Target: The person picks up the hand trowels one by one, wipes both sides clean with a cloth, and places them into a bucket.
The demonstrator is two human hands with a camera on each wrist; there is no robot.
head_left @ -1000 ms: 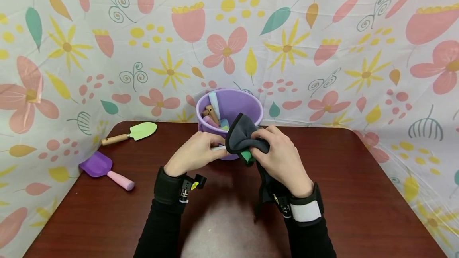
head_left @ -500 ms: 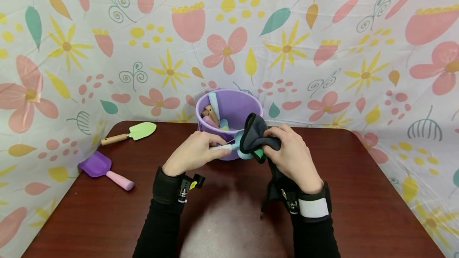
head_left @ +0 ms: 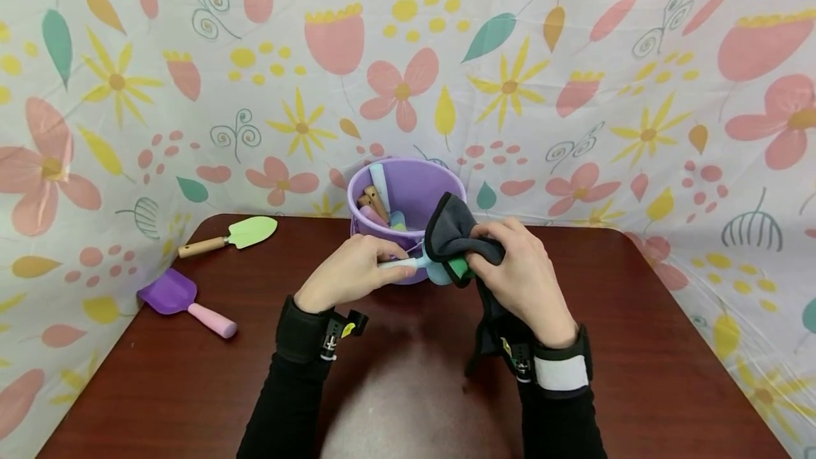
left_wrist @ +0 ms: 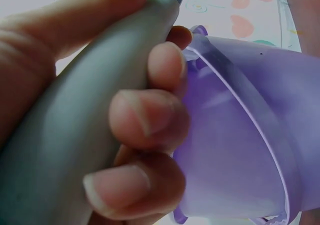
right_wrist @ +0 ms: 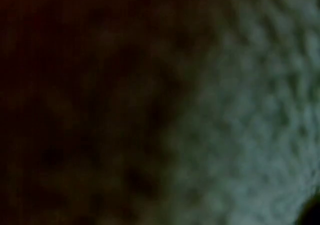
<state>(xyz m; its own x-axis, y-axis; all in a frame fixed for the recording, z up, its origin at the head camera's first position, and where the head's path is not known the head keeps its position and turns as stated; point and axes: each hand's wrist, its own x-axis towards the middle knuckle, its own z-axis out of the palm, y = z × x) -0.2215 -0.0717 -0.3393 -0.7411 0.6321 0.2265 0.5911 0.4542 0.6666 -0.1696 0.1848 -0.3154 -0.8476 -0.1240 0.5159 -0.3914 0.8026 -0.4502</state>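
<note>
In front of a purple bucket, my left hand grips the pale blue handle of a small hand shovel. Its light blue blade shows partly; a dark grey cloth with black edging covers the rest. My right hand pinches the bunched cloth over the blade, and a green patch shows on the cloth's underside. Some of the cloth hangs down by the right wrist. The right wrist view is filled by blurred dark and grey-green fabric, so the fingers there are hidden.
Several handles, including wooden handles and a pale blue handle, stick up inside the bucket. To the left lie a green trowel and a purple scoop with a pink handle. A floral sheet hangs behind the brown table.
The right hand has moved to the right with the cloth, baring part of the blue blade, then slid slightly back over it. The left hand has stayed nearly in place.
</note>
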